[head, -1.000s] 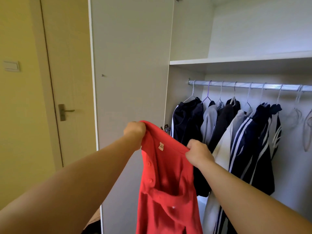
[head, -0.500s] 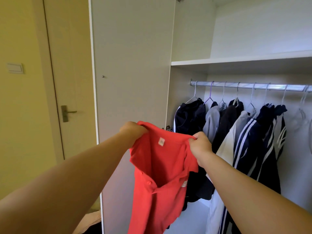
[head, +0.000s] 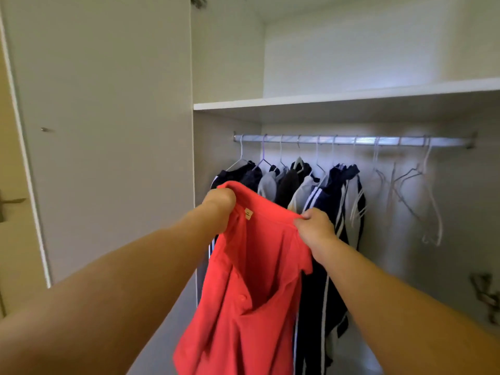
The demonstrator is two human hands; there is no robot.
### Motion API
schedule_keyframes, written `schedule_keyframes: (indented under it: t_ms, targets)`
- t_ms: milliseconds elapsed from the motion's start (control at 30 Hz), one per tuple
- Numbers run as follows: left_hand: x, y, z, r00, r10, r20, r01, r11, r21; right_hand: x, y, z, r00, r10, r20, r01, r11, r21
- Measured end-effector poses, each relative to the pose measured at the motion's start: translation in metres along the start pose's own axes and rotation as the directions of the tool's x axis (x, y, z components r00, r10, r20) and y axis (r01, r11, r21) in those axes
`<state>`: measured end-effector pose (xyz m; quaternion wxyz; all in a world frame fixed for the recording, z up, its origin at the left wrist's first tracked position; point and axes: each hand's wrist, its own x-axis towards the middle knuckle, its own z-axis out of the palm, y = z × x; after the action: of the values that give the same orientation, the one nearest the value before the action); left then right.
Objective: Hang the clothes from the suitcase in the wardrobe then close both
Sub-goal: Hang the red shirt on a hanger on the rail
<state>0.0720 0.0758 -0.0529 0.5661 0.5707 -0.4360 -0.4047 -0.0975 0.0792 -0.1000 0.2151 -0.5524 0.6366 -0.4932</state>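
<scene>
Between the left hand (head: 220, 205) and right hand (head: 315, 228), both pinching its collar, hangs the red shirt (head: 251, 293).

A silver rail (head: 351, 140) runs across the white wardrobe (head: 227, 158), fixed just under a white shelf (head: 324, 98). On the rail's left half hangs a tight row of clothes (head: 338, 185) — navy with white stripes, grey, black — pressed against each other. On the rail's right half hang a few bare wire hangers (head: 418, 173), touching one another and set apart from the clothes.
</scene>
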Motion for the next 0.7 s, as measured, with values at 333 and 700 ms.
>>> schedule_keyframes:
  t_ms: [333,700]
  targets:
    - [0.006,0.01,0.136,0.932,0.025,0.361,0.047,0.981,-0.189,0.055,0.06,-0.088,0.984,0.131,-0.121,-0.118,0.987,0.107]
    - [0.057,0.007,0.279,0.886,0.006,0.464,0.015,0.999,-0.042,0.165,0.084,-0.121,0.99,0.061,-0.127,-0.064,0.998,-0.015]
